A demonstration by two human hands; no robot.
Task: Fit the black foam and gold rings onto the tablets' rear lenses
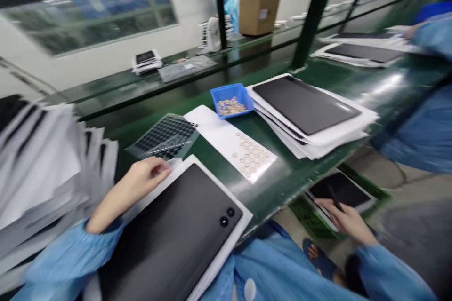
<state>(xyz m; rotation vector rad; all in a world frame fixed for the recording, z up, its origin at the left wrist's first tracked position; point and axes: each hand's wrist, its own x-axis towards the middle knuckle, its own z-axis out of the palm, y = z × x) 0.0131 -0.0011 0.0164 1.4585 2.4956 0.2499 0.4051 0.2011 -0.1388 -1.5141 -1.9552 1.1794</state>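
A dark flat panel (176,230) with two round black rings near its right corner lies on white sheets in front of me. My left hand (146,176) is at the panel's upper left edge, thumb and fingers pinched on a small piece of clear film (174,163). Beyond it lies a clear sheet of black rings (165,134). My right hand (344,216) is off the table's edge at the right, closed round a thin black pen-like tool (334,197). A white strip (219,136) carries several small gold-coloured rings (252,155).
A blue tray (231,88) of small rings stands behind the strip. Stacked panels (307,103) lie to its right. Layered white sheets (45,169) rise at the left. A green crate (314,221) sits below the table edge. Another person's blue sleeve (434,35) shows at the right.
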